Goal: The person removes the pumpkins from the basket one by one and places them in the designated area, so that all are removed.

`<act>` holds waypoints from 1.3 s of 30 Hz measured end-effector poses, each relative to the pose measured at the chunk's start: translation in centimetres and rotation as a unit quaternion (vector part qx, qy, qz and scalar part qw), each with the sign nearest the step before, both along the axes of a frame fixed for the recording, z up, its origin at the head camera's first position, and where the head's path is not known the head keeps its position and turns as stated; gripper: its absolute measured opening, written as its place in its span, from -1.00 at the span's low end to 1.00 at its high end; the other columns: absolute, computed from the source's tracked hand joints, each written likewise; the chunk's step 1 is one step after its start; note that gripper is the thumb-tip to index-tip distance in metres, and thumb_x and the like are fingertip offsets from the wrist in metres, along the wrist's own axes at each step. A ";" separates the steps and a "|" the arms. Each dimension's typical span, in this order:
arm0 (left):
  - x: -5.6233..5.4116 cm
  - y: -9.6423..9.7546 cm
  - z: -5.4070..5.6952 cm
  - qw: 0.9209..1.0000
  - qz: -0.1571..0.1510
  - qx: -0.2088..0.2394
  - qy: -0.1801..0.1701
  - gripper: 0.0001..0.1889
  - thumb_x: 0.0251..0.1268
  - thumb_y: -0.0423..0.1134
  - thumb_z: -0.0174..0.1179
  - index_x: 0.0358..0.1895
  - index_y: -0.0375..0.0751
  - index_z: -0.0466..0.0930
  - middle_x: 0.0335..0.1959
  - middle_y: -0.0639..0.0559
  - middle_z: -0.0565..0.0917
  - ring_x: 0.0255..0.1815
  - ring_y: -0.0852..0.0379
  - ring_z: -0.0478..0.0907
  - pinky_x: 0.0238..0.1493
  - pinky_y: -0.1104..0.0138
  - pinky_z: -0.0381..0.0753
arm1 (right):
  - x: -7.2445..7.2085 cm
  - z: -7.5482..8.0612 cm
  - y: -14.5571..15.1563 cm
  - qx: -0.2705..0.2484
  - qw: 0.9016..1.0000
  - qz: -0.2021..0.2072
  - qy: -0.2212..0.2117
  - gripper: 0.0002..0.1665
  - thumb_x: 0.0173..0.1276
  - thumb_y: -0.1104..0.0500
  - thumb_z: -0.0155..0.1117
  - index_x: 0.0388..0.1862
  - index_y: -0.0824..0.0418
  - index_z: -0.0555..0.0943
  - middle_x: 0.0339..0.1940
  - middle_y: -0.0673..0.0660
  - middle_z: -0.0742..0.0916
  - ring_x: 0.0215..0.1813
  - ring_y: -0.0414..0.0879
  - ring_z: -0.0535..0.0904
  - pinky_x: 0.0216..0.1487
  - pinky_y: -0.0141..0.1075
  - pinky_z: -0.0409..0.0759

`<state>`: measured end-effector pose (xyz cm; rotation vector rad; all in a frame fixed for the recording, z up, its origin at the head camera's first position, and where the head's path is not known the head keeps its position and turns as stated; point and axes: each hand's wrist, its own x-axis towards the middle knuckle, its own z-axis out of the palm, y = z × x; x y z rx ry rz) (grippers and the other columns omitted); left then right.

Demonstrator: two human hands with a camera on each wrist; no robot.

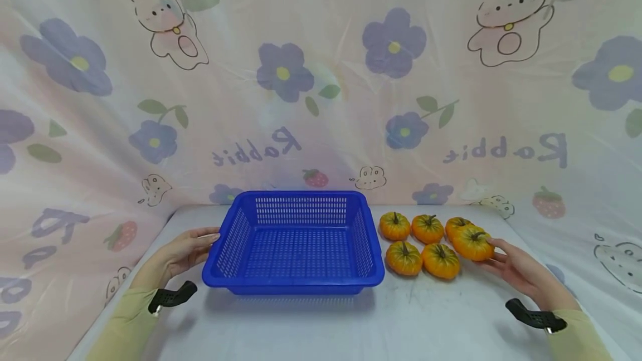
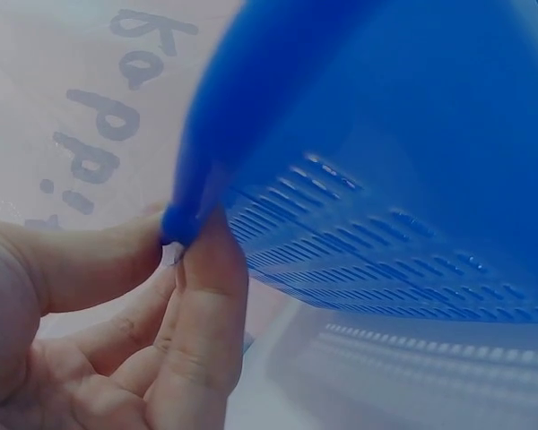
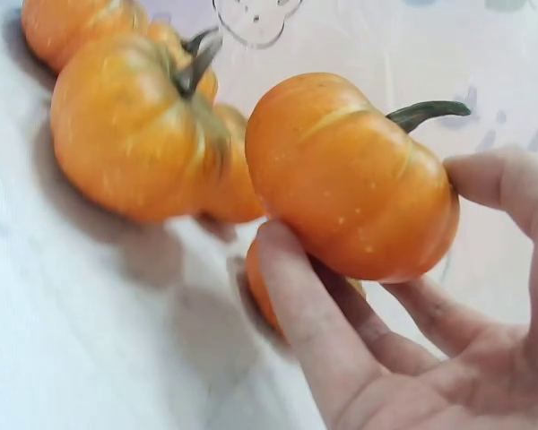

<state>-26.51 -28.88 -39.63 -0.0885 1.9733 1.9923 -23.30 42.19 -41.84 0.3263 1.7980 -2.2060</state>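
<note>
A blue plastic basket (image 1: 296,288) with slotted walls stands at the middle of the table, and nothing lies inside it. My left hand (image 1: 188,249) pinches the basket's left rim; in the left wrist view the thumb is on the outer side and the fingers (image 2: 211,313) are under the edge. At the right, my right hand (image 1: 516,269) holds a small orange pumpkin (image 3: 350,179) between thumb and fingers. The held pumpkin appears raised off the table, its green stem pointing toward the thumb side. One pumpkin (image 1: 455,224) is partly hidden behind it.
Several other small pumpkins (image 1: 403,258) sit in two loose rows right of the basket, on a white-covered table (image 1: 321,330). Behind and at the sides hangs a curtain (image 1: 331,121) printed with rabbits and purple flowers.
</note>
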 end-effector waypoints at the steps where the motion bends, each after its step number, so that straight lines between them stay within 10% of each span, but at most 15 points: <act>1: 0.0 0.0 0.0 1.000 0.000 0.000 0.000 -0.33 0.43 -0.25 0.09 0.44 -0.44 0.00 -0.19 -0.01 0.68 -0.21 0.09 0.66 -0.08 0.30 0.62 | 0.0 -0.2 0.3 -0.002 1.000 -0.003 -0.005 0.09 0.51 -0.07 -0.03 0.43 0.13 -0.66 0.45 0.45 -0.37 -0.18 -0.14 0.54 0.29 -0.04 0.27; 23: 0.0 -0.1 0.0 1.000 -0.005 0.008 0.003 -0.31 0.41 -0.25 0.11 0.44 -0.45 -0.02 -0.19 -0.01 0.68 -0.21 0.10 0.66 -0.09 0.31 0.63 | 0.0 -2.6 2.6 -0.029 0.996 -0.059 -0.057 0.25 0.35 -0.12 0.21 0.50 0.14 -0.53 0.41 0.56 -0.10 -0.23 0.00 0.65 0.19 -0.03 0.43; 39: 0.0 0.0 -0.1 1.000 0.000 0.005 0.003 -0.31 0.41 -0.25 0.11 0.44 -0.45 -0.02 -0.19 -0.01 0.68 -0.22 0.10 0.67 -0.12 0.32 0.63 | -0.1 -2.2 2.6 0.078 0.996 -0.007 -0.035 0.08 0.48 -0.12 0.02 0.48 0.41 -0.41 0.44 0.54 -0.24 -0.19 -0.14 0.60 0.13 -0.05 0.50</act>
